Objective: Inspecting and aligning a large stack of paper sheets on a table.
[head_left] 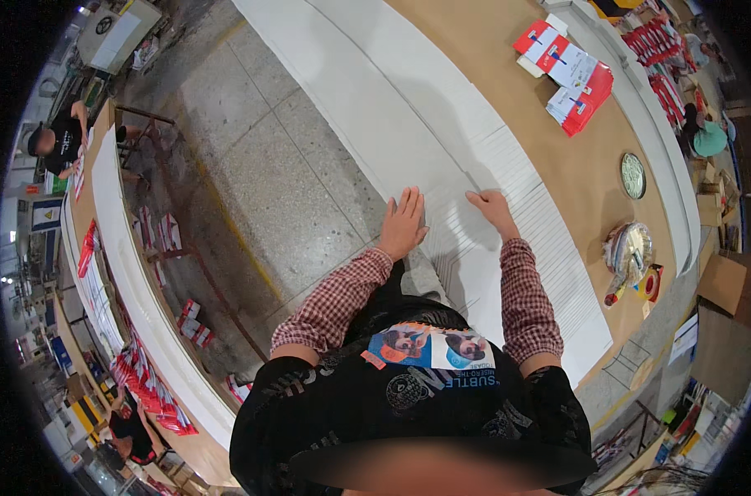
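Note:
Long white sheets [363, 78] run along the table in front of me, and a thin dark line or edge crosses them lengthwise. Beside and under my right arm lies a fanned stack of white sheets or strips [549, 264] with many close parallel edges. My left hand [403, 223] rests flat on the white surface near its left edge, fingers stretched out and holding nothing. To its right, my right hand [493, 213] is on the sheets near the end of the dark line. Its fingers are curled under with the thumb out leftward; anything within them is hidden.
Red-and-white printed packages [566, 74] lie on the brown tabletop [590, 182] at right. Nearer are a round tin [633, 175] and a plastic-wrapped bundle [629, 252]. Across the concrete floor [251, 165] at left stands another long table [136, 248]. Several people work around.

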### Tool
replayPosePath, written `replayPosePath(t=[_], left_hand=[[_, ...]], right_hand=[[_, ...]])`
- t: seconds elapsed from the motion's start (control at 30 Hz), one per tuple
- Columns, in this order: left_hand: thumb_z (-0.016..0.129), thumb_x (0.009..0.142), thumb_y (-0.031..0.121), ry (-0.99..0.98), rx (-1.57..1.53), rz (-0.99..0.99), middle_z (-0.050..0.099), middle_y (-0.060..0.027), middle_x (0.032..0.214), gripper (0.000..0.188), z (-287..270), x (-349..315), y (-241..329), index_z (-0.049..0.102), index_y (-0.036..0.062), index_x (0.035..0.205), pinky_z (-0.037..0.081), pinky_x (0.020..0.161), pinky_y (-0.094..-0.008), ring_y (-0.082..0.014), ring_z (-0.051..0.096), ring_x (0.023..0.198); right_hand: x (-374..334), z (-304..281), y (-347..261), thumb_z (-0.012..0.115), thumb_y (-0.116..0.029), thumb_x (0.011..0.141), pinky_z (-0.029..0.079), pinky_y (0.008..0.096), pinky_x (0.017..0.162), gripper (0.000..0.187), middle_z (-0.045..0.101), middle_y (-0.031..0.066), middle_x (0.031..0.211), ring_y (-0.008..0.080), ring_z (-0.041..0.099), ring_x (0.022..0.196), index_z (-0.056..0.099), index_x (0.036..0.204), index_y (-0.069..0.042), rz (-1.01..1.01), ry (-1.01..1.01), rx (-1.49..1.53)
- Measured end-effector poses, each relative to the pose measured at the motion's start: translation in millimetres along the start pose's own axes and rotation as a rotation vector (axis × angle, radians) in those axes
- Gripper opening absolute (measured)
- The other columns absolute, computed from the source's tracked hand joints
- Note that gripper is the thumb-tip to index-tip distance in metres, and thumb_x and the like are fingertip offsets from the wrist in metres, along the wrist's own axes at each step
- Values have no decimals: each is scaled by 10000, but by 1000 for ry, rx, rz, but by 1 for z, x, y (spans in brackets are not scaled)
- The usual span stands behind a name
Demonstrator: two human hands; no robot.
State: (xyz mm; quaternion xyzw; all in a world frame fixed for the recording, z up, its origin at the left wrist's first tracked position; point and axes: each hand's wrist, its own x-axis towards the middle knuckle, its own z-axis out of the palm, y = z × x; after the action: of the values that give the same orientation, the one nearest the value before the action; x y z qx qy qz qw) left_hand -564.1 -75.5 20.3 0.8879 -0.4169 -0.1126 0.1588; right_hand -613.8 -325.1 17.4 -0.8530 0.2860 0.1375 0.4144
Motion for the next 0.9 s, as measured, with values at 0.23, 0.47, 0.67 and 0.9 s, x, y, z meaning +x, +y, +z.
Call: replayPosePath(t=[0.23,0.47,0.67,0.9], left_hand=[[590,783,313,28,-6,1,193,-172,1427,724,0,1,-2,260,-13,1338,208,1025,-514,-307,163,1330],[627,737,331,58,-55,29,220,-156,1422,757,4,2,-8,287,12,1334,225,1014,-504,-293,191,1323],[637,727,333,30,-20,6,212,-145,1429,780,4,-2,-7,274,24,1344,214,1023,-495,-282,178,1330],[630,738,323,9,-48,11,209,-147,1429,774,1,-1,-5,262,19,1347,203,1028,-501,-283,169,1333]], right_hand=[[6,14,10,584,-493,770,370,391,537,551,495,141,548,270,484,536,521,611,31,-158,102,-55],[-3,17,6,671,-357,742,361,346,523,440,462,91,556,211,436,527,479,592,10,-234,286,53],[-15,12,-11,730,-213,713,372,269,541,330,487,52,620,112,436,586,482,608,-21,-110,305,392],[0,5,14,620,-342,797,334,321,524,445,415,65,567,134,389,559,456,622,33,-165,20,47]])
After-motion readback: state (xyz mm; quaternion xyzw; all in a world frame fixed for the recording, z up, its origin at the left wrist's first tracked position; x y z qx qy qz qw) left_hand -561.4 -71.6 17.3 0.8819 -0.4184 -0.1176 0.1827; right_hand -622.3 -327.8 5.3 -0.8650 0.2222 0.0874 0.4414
